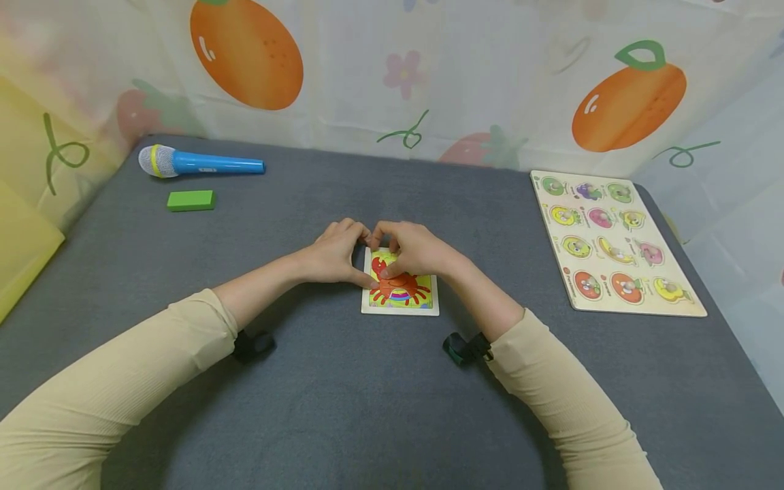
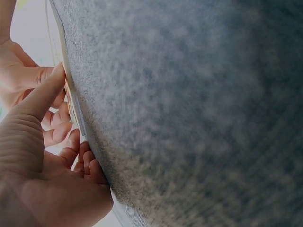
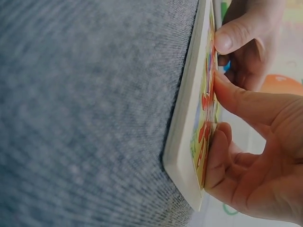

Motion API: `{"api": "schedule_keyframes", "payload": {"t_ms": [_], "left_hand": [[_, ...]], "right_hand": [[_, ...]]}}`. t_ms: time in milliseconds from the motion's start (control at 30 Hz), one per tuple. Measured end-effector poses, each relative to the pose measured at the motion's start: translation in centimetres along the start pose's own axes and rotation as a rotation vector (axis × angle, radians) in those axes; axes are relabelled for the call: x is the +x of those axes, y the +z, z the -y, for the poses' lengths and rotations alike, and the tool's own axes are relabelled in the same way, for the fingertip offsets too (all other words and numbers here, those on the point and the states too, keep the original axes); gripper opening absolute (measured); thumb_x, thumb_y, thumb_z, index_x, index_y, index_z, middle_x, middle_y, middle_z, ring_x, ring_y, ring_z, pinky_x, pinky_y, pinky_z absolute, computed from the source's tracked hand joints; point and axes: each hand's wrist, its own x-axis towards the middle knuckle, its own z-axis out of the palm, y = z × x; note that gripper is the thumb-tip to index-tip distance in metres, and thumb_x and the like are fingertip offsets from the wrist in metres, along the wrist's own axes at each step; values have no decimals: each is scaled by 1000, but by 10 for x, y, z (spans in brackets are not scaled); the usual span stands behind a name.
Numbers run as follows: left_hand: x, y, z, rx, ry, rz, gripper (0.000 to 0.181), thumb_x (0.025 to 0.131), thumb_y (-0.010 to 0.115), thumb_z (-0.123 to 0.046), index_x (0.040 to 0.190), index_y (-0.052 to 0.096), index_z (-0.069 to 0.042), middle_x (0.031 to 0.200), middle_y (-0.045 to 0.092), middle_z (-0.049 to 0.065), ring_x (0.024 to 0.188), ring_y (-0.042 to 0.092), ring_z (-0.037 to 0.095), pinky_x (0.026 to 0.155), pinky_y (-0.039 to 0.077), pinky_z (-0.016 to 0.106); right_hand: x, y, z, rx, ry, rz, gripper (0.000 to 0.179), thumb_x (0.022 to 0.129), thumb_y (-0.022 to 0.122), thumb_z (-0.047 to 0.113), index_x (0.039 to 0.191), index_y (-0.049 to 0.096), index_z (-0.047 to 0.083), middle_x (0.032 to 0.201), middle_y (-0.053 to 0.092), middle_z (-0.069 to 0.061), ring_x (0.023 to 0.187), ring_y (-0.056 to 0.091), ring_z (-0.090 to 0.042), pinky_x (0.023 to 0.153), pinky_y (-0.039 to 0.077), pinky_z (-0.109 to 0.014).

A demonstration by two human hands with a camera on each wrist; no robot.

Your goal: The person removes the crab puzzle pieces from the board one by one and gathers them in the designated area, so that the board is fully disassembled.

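A small square crab puzzle (image 1: 401,299) with a white border lies flat on the dark grey table, showing a red crab on yellow. At its upper left corner my left hand (image 1: 335,255) grips the edge, thumb on the left border and fingers bent behind the corner. My right hand (image 1: 416,250) bends over the upper part of the same puzzle; its thumb touches the crab's claw and its index fingertip is at the top border. In the right wrist view, thumb and curled fingers (image 3: 220,146) rest on the picture (image 3: 206,113). The hands cover the puzzle's upper part.
A blue toy microphone (image 1: 205,163) lies at the back left, with a green block (image 1: 191,201) in front of it. On the right is a wooden fruit peg board (image 1: 618,238). A printed fruit curtain (image 1: 355,82) hangs along the table's back edge.
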Motion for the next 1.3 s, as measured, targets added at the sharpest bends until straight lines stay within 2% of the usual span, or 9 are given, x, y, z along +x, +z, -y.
{"api": "schedule_keyframes", "payload": {"t_ms": [200, 600, 700, 833, 967, 1067, 1200, 1300], "left_hand": [[0, 0, 0, 6, 14, -10, 70, 75, 84, -35, 125, 49, -1, 126, 48, 18, 118, 40, 34, 100, 33, 49], [1, 1, 2, -3, 11, -11, 70, 75, 84, -36, 126, 50, -3, 128, 47, 17, 119, 39, 33, 103, 32, 50], [1, 1, 2, 2, 9, -15, 70, 75, 84, -36, 126, 50, -3, 127, 47, 16, 119, 39, 33, 102, 33, 49], [0, 1, 2, 7, 11, -15, 69, 76, 84, -36, 126, 50, -2, 129, 47, 17, 118, 39, 34, 102, 33, 49], [-1, 1, 0, 8, 10, -12, 71, 76, 84, -35, 128, 49, -2, 130, 47, 18, 120, 39, 34, 104, 33, 50], [-1, 1, 0, 6, 12, -14, 71, 76, 84, -35, 128, 49, -1, 129, 48, 17, 120, 40, 35, 104, 33, 51], [-1, 1, -1, 1, 16, -21, 67, 75, 84, -34, 124, 51, -3, 127, 49, 16, 119, 40, 34, 103, 33, 50], [-1, 2, -1, -2, 19, -25, 65, 75, 85, -34, 122, 52, -4, 125, 49, 16, 118, 40, 33, 102, 34, 49]], "right_hand": [[-1, 1, 0, 2, 6, -7, 41, 81, 81, 15, 115, 58, 16, 119, 62, -13, 114, 53, -28, 93, 47, -42], [-1, 1, 1, 31, 1, -7, 41, 80, 81, 11, 114, 57, 15, 114, 64, -11, 105, 58, -26, 83, 49, -35], [-2, 2, 2, 48, 7, -12, 39, 82, 78, 9, 114, 57, 15, 109, 65, -10, 95, 58, -23, 75, 47, -30], [-4, 2, 3, 85, 26, -22, 28, 90, 69, 7, 114, 58, 15, 98, 63, -10, 70, 52, -19, 59, 43, -25], [-5, 2, 4, 119, 42, -37, 23, 95, 62, 6, 116, 59, 14, 93, 62, -8, 55, 45, -14, 52, 39, -22], [-5, 1, 3, 139, 57, -50, 22, 95, 62, 7, 116, 60, 13, 91, 61, -8, 56, 46, -13, 54, 39, -21], [-4, -1, 1, 178, 91, -58, 21, 94, 64, 10, 116, 63, 11, 91, 63, -6, 66, 51, -13, 60, 42, -22], [-4, -3, -2, 244, 118, -41, 21, 94, 65, 12, 114, 64, 8, 86, 62, -4, 68, 52, -14, 62, 43, -24]]}}
